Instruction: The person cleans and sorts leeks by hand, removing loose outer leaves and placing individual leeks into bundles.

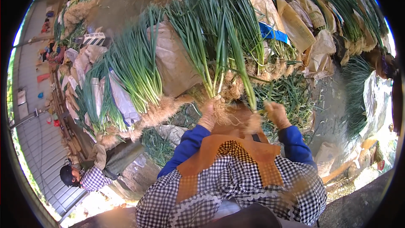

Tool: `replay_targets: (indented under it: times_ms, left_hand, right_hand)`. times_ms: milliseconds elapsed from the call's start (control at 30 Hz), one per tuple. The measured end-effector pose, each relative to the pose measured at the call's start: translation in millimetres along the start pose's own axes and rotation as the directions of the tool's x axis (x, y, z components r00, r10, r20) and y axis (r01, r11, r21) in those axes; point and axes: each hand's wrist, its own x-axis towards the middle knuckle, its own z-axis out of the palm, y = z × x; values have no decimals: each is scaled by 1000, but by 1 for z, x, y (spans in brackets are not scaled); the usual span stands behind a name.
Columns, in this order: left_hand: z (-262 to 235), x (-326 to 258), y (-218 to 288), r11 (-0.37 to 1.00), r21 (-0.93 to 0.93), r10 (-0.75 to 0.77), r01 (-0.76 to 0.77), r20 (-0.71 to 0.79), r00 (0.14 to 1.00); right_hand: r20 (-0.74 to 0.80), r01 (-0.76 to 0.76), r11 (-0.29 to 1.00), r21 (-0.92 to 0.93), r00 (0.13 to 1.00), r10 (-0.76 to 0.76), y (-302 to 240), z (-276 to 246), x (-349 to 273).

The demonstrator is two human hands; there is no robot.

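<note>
My left hand (pixel 207 110) is closed around green onions (pixel 212 69) near their pale, stringy roots, in front of my apron. Their long leaves lean away from me over the heap. Another green onion stalk (pixel 248 86) stands between my hands, its root end blurred by motion. Beside this stalk, my right hand (pixel 277 114) is closed in a pinch. A thin yellow-green leaf strip (pixel 262 112) runs from its fingers toward the stalk. How the stalk is held at its lower end cannot be made out.
Bunches of green onions (pixel 135 63) lie in a curved row ahead, with sacks (pixel 173 59) between them. Loose leaves (pixel 291 97) are heaped at my right, and more leaves (pixel 158 147) lie at the lower left. A person in a dark cap (pixel 95 173) is at the far left.
</note>
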Motion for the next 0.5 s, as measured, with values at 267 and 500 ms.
replay_targets:
  times_ms: [267,500]
  left_hand:
    - [71,-39,-30,958,195,-202,208,-50,978]
    - [51,-31,-23,946,305,-127,110,39,991]
  right_hand:
    - [144,223,972,73,962,-232,-30,85,12]
    - [354,908,217,-360,348,-868,-42,95,-16]
